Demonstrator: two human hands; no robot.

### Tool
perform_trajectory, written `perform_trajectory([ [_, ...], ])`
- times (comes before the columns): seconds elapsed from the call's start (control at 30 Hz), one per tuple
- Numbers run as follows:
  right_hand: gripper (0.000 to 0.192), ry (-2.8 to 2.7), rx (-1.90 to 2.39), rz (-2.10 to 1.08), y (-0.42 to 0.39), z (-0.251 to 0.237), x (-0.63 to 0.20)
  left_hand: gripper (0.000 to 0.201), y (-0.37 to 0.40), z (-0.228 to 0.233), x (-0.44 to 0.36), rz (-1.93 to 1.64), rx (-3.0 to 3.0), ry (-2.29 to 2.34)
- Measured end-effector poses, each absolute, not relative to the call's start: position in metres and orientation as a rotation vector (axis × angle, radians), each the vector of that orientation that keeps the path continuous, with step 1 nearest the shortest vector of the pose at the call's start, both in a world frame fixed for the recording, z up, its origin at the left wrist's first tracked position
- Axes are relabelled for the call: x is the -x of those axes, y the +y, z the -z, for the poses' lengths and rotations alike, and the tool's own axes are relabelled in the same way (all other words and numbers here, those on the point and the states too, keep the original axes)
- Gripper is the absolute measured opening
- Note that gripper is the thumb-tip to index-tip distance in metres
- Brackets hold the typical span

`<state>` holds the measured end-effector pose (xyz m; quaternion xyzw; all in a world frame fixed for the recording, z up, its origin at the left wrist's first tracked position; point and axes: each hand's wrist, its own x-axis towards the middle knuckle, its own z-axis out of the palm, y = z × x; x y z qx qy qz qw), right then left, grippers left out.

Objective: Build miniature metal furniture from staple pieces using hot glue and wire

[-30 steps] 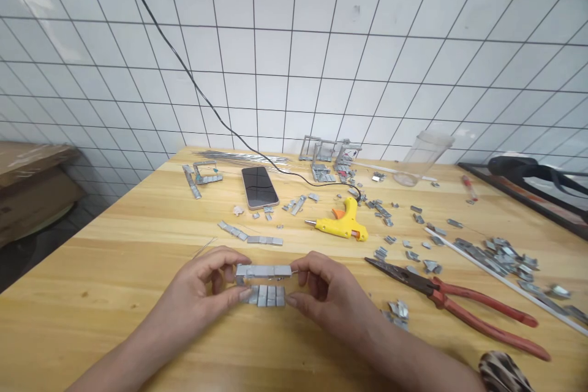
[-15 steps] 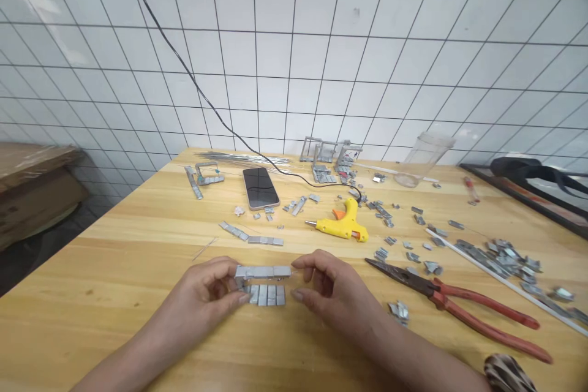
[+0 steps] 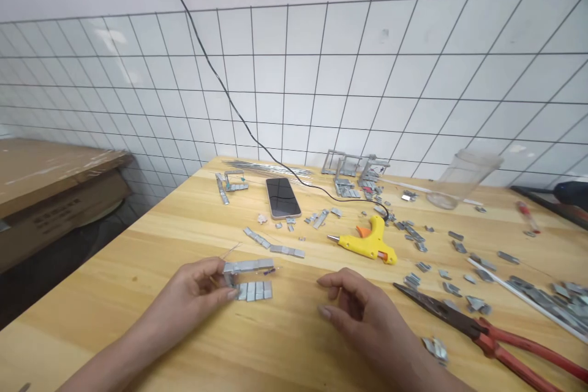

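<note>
My left hand (image 3: 202, 288) pinches the left end of a small U-shaped frame (image 3: 250, 266) built from flat grey metal pieces. Its upper bar and a lower row of short plates (image 3: 255, 291) stick out to the right. A tiny dark purple bit (image 3: 270, 271) shows by the upper bar's free end. To the right, my right hand (image 3: 356, 306) is apart from the frame, thumb and fingers spread with nothing visible between them. Just beyond the frame lies a bent strip of linked metal pieces (image 3: 275, 246).
A yellow glue gun (image 3: 370, 244) and red-handled pliers (image 3: 480, 331) lie to the right among scattered metal clips. A phone (image 3: 283, 198) lies further back. Several assembled frames (image 3: 351, 171) and a clear plastic jar (image 3: 463, 177) stand near the tiled wall. A black cable (image 3: 220, 82) crosses the view.
My right hand has drawn away from the frame's right end, and the gap between them is wider. The frame stays in my left hand. The view has swung left and up.
</note>
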<state>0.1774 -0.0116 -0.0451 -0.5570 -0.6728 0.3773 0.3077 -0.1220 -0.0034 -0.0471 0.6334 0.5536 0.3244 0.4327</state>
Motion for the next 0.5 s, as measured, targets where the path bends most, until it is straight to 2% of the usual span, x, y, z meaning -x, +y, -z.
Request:
perform_trajectory([
  [0.4,0.023,-1.625,1.458,-0.839,-0.014,0.066,-0.171,0.026,0.025,0.011,0.178,-0.963,-1.499,1.655],
  [0.5,0.021,-1.601,1.415,-0.816,-0.012,0.071,-0.172,0.019,0.047,0.011,0.19,-0.96,-1.511,1.686],
])
